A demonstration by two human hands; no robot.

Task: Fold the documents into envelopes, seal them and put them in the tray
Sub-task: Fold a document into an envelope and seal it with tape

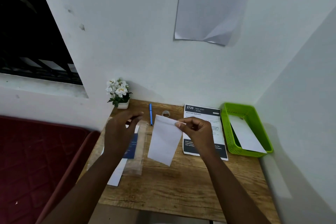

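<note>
My right hand (195, 130) pinches the top edge of a white envelope (164, 142), which hangs above the middle of the wooden desk (181, 183). My left hand (121, 129) hovers to its left, blurred, fingers loosely spread, apart from the envelope. Under my left hand lie a clear plastic sleeve (138, 152), a dark blue booklet (131, 146) and a white envelope (117, 172). A printed document (202, 114) lies flat under my right wrist. The green tray (225, 127) at the right holds one white envelope (245, 135).
A blue pen (150, 113) and a roll of clear tape (165, 113) lie near the wall. A small pot of white flowers (119, 92) stands at the desk's back left corner. A dark red couch (36, 160) adjoins the desk on the left. A printed sheet (211, 5) hangs on the wall.
</note>
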